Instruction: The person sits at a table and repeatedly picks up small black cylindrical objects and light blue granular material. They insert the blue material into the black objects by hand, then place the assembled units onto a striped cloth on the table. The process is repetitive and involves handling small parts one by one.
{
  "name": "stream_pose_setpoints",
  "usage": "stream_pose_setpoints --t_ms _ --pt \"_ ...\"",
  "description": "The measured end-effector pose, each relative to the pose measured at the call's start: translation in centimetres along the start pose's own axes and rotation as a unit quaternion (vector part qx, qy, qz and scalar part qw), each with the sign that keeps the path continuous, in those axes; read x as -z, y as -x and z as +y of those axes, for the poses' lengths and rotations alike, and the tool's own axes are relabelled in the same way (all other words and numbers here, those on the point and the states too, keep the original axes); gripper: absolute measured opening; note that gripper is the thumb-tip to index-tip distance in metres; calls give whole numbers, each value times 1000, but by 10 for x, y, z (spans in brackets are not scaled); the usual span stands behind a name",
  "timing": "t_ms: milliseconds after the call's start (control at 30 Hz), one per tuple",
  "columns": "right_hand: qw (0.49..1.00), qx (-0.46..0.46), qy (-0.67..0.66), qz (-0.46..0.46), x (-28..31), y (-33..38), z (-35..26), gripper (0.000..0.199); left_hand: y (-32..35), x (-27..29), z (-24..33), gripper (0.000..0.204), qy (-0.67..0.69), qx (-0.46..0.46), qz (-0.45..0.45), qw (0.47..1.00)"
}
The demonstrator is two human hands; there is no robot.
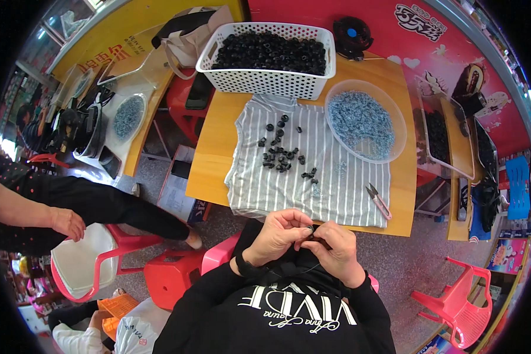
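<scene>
My left hand (278, 237) and my right hand (337, 250) meet just off the table's near edge, above my lap. Between the left thumb and fingertips is a small black part (310, 229), like those on the cloth. The right fingers are pinched close beside it; whatever they grip is hidden. Ahead, a loose group of small black round parts (282, 157) lies on a grey-and-white striped cloth (251, 189). Right of them on the cloth is a pair of thread snips (379, 202) with pinkish handles.
A white perforated basket (259, 84) full of black parts stands at the table's back. Beside it, a round clear tub (400, 133) holds many small bluish clear pieces. A black round fan-like object (352, 36) sits behind. Another person (47, 215) sits at left; a pink chair (460, 301) stands at right.
</scene>
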State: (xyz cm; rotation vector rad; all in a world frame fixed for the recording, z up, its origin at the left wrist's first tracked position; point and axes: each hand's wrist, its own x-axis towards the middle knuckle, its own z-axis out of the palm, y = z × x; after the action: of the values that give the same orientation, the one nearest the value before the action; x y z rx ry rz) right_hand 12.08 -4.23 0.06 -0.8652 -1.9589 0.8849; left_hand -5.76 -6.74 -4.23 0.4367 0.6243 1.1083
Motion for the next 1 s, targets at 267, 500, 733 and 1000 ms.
stream_pose_setpoints --t_ms 267,500,733,1000 --pt "999 -25 -7 24 -1 4 2 16 -3 -1 0 21 3 -11 -32 999" --pt "999 -29 -19 14 0 8 10 18 -4 2 -1 20 8 -25 -57 998" --pt "999 8 -4 -40 1 0 10 31 -4 1 4 47 4 -20 -80 997" --pt "991 59 5 -121 10 -5 2 28 -2 7 1 45 -17 28 -125 992"
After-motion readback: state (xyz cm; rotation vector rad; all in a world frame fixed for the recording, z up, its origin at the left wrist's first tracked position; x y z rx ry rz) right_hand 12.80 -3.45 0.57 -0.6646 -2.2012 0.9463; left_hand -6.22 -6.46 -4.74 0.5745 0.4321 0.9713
